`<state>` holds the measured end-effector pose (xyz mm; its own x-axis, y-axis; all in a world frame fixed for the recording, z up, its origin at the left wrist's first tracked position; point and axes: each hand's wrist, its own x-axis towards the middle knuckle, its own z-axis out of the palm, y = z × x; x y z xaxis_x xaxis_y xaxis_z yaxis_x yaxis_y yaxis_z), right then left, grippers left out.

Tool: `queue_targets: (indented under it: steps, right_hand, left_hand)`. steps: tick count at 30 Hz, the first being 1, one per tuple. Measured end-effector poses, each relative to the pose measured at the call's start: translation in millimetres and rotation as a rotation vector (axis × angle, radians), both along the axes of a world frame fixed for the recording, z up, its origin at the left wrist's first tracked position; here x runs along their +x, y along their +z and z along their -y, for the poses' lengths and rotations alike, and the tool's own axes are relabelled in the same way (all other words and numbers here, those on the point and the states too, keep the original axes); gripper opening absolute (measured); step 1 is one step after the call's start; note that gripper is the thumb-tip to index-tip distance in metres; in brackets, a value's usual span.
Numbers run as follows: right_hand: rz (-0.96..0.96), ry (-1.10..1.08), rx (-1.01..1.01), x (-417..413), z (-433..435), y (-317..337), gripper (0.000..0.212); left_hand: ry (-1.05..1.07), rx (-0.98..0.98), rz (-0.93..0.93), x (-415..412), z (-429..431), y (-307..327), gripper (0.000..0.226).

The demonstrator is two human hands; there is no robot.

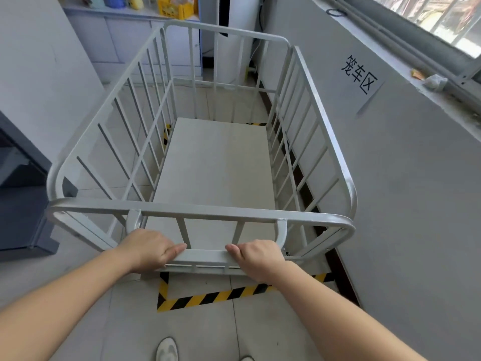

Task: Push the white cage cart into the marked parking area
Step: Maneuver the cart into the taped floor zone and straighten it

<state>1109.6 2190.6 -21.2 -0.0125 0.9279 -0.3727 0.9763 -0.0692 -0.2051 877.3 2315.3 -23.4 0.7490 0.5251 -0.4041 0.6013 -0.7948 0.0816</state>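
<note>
The white cage cart stands right in front of me, with barred sides and a flat white floor panel. Its near handle bar is held by both hands: my left hand grips its left end, my right hand its right end. Yellow-and-black floor tape marks the parking area. The tape's near edge lies just behind the cart's handle, and short bits of tape show through the bars at the far end. The cart sits over most of the marked rectangle, close to the right wall.
A white wall with a paper sign runs close along the cart's right side, under a window ledge. A dark cabinet stands at the left. Shelving with a yellow crate is beyond the cart. My shoes show at the bottom.
</note>
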Motion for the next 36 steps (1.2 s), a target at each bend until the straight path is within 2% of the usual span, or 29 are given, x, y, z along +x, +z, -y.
queue_targets:
  steps: [8, 15, 19, 23, 30, 32, 34, 36]
  right_hand:
    - [-0.021, 0.095, -0.001, 5.5, -3.9, -3.7, 0.056]
    - [-0.023, 0.104, -0.018, 5.8, -5.8, -4.1, 0.068]
    - [-0.03, 0.132, -0.065, 8.6, -9.3, -1.1, 0.067]
    - [-0.087, 0.173, -0.147, 17.0, -11.3, 3.9, 0.048]
    - [-0.18, 0.215, -0.213, 50.4, -8.5, 2.5, 0.056]
    - [-0.184, 0.227, -0.23, 68.3, -6.6, 3.8, 0.056]
    - [-0.165, 0.223, -0.24, 89.0, -5.7, 4.7, 0.061]
    - [-0.147, 0.224, -0.251, 108.5, -3.7, 6.3, 0.056]
  left_hand:
    - [0.007, 0.006, -0.015, -0.9, 1.4, -5.4, 0.074]
    - [-0.022, -0.002, 0.025, -3.9, 0.0, -11.2, 0.085]
    - [-0.015, -0.021, -0.004, -1.0, -1.1, -9.9, 0.08]
    - [-0.019, -0.034, 0.009, 1.2, -0.7, -13.7, 0.088]
    - [0.018, -0.075, -0.018, 29.1, 12.2, -11.9, 0.095]
    - [0.025, -0.089, -0.046, 47.2, 18.0, -9.3, 0.093]
    - [0.044, -0.098, -0.062, 68.7, 24.8, -5.5, 0.082]
    - [0.075, -0.091, -0.071, 89.1, 30.3, -1.6, 0.07]
